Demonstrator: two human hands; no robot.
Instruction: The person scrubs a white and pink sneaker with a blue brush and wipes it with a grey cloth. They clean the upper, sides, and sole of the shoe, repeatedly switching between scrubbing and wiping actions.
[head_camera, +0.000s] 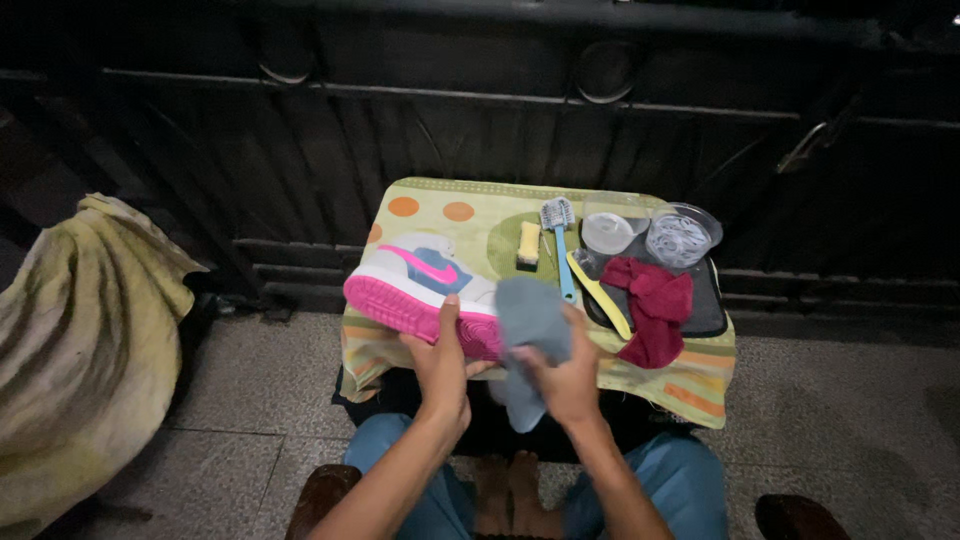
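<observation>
My left hand (440, 362) grips the shoe (423, 290) by its pink sole at the bench's (440, 205) front edge; my right hand (566, 377) clutches a grey cloth (530, 318) against its toe.

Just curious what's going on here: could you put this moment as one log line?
left hand: holds pink-soled sneaker | right hand: presses grey cloth at its toe | nearby: blue brush, red rag

Dim overall, light from above on table (480, 215), bg dark, edges warped.
</observation>
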